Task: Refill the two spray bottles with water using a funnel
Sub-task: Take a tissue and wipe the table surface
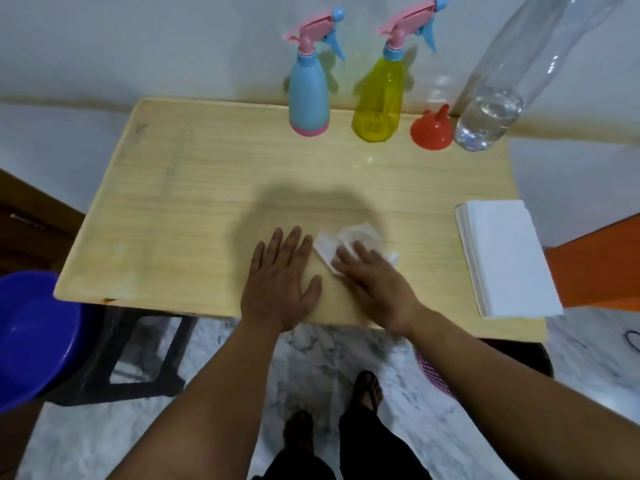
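Observation:
A blue spray bottle [309, 93] and a yellow spray bottle [379, 98] stand at the back edge of the wooden table [180, 209], both with pink and blue trigger heads on. An orange funnel [431, 130] lies mouth down to the right of them. Beside it stands a tall clear plastic bottle [502, 95] with a little water at the bottom. My left hand [282, 282] rests flat on the table near the front edge. My right hand [375, 282] presses flat on a crumpled white tissue [349, 242].
A stack of white tissues [504, 258] lies at the table's right edge. A blue basin [31, 337] sits on a dark stool at the left. A pink basket [434, 374] shows under the table on the marble floor.

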